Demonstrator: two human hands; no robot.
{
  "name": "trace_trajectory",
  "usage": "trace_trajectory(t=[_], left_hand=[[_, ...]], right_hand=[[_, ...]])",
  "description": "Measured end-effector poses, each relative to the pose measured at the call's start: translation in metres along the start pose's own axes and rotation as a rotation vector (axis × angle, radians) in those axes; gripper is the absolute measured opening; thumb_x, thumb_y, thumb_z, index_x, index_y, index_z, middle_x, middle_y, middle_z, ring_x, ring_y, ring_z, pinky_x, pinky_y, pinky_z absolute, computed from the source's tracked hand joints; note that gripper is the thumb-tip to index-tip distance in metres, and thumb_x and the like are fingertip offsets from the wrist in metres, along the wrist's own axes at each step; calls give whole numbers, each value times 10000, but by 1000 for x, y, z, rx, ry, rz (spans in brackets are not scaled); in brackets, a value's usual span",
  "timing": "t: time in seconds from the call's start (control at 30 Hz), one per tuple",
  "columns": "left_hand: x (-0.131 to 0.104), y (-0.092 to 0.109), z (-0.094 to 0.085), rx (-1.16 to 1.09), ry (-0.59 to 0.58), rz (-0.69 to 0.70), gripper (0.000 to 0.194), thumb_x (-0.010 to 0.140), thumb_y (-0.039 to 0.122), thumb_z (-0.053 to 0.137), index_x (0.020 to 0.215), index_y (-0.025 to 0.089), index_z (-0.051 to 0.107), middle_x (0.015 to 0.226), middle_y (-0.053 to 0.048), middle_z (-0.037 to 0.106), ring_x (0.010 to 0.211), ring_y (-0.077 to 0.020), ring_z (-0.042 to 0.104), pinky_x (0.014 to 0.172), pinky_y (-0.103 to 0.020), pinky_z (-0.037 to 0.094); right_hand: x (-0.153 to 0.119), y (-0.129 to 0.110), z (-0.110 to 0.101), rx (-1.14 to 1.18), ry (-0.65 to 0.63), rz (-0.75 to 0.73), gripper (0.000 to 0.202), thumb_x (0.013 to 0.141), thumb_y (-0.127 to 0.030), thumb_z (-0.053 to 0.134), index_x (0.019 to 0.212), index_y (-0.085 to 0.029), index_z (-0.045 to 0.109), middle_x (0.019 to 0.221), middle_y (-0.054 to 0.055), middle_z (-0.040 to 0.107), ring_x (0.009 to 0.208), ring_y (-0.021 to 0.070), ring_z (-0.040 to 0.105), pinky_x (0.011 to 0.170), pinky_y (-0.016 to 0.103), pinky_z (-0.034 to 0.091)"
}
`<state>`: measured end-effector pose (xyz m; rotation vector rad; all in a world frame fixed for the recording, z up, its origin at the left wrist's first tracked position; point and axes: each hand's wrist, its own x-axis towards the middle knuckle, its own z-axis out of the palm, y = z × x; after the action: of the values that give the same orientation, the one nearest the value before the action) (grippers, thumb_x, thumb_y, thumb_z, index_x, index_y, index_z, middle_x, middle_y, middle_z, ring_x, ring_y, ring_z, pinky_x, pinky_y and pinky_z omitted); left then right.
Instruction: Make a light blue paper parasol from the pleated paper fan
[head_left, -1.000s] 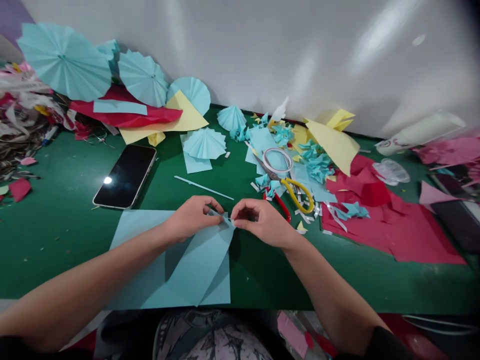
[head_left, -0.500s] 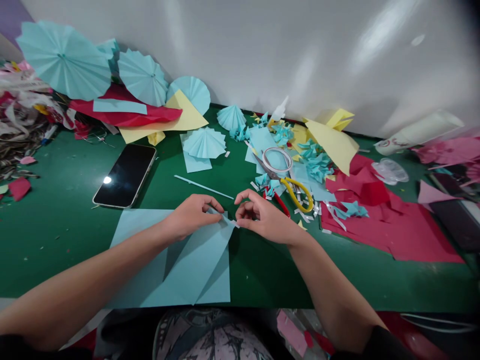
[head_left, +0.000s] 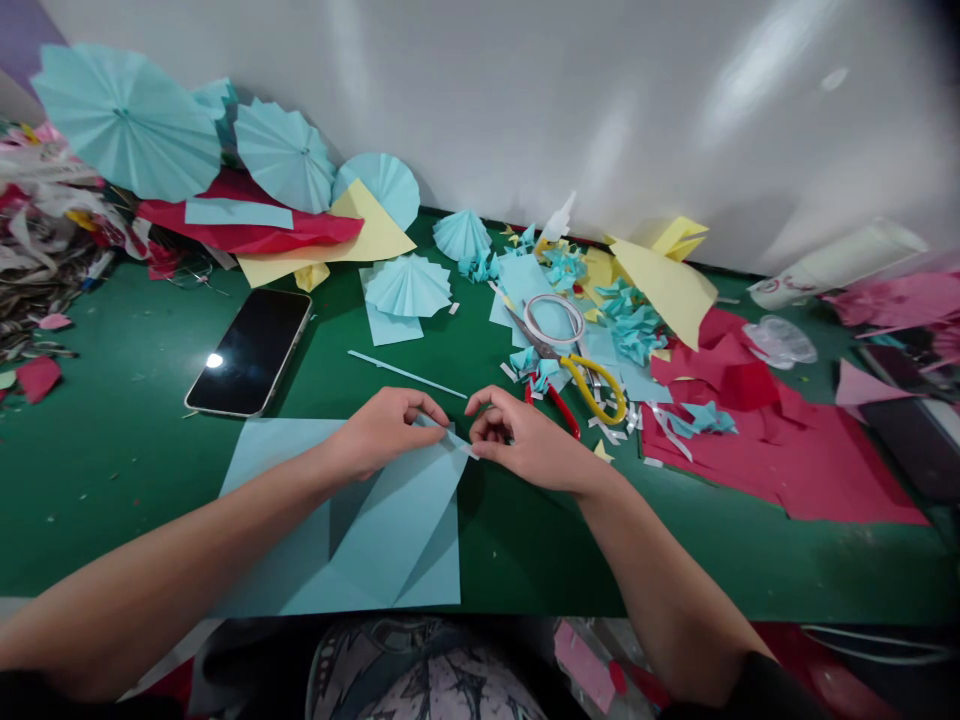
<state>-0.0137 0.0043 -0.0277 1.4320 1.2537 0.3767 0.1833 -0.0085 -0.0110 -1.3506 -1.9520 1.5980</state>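
Near the table's front edge lies a large light blue sheet (head_left: 281, 560), with a folded light blue paper (head_left: 405, 500) raised on top of it. My left hand (head_left: 390, 430) pinches the upper edge of the folded paper between thumb and fingers. At the paper's upper right corner is a small white strip (head_left: 470, 451), and the thumb and curled fingers of my right hand (head_left: 517, 435) are closed at its end. A thin light blue paper strip (head_left: 407, 374) lies flat just beyond both hands.
A phone (head_left: 251, 350) lies at the left. Pleated blue paper fans (head_left: 127, 120) lean on the wall. Yellow-handled scissors (head_left: 596, 390), a tape roll (head_left: 555, 318), small blue folded pieces (head_left: 634, 320) and red paper (head_left: 832, 465) are at the right.
My right hand has shifted very slightly left, and the white strip at the paper's corner now lies a little lower and flatter. My left hand keeps its pinch.
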Motion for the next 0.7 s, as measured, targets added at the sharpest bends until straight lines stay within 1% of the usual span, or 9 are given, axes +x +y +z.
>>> trace_trajectory(t=[0.3,0.37,0.47,0.57,0.7], left_hand=[[0,-1,-1,32,-5,36,174,680,308,572,772,174,635,492,53,384,453,-75,321,425,-199,201],[0,0,-1,25,-8,36,173,683,314,573,772,181,637,483,58,360,444,-74,307,419,-201,191],[-1,1,0,1,-10,24,174,685,326,576,771,188,636,474,64,348,427,-70,292,411,-201,185],[-1,1,0,-25,-8,18,182,686,333,582,777,183,632,483,59,390,422,-65,307,407,-198,197],[-1,-1,1,-52,-13,14,206,699,353,586,808,183,627,519,40,477,421,-64,349,404,-195,227]], right_hand=[[0,0,0,6,17,6,229,765,-204,545,969,-204,440,760,-13,573,676,101,503,627,252,393],[0,-1,0,-5,30,9,178,768,-211,536,937,-192,482,755,-4,568,683,104,515,621,247,404],[0,-4,1,-80,43,2,103,781,-252,522,843,-179,559,720,2,567,647,101,510,590,238,402],[1,-6,3,-157,67,-26,133,779,-298,534,772,-177,588,690,-1,573,600,91,482,561,232,382],[1,-6,5,-222,114,-54,153,787,-293,527,700,-175,571,663,-9,540,577,85,455,549,234,353]])
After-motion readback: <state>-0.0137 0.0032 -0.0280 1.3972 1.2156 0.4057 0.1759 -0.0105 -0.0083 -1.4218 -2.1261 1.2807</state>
